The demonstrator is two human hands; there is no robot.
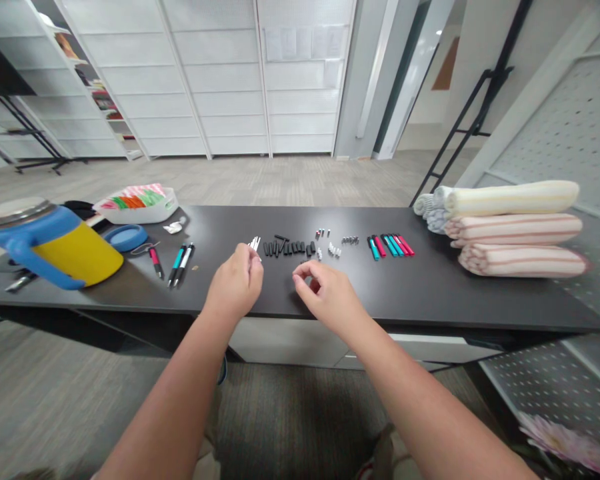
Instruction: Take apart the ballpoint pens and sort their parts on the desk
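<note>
My left hand (236, 281) is closed over the near side of the dark desk, just below a few thin white sticks (255, 243). Whether it grips them or they lie behind it, I cannot tell. To its right, my right hand (327, 291) is curled, thumb and forefinger close together; anything between them is too small to make out. Beyond the hands lie several short black tubes (294, 248), white-and-clear small parts (335, 250) and small silvery pieces (351, 240). Teal and pink pen barrels (391, 246) form a row farther right.
On the left are assembled pens (181, 265), a pink-and-black pen (155, 261), a large blue-yellow jug (65, 247), a blue round lid (125, 237) and a white tray (145, 212) of colourful packets. Rolled towels (520, 230) are stacked at the right end of the desk (455, 300).
</note>
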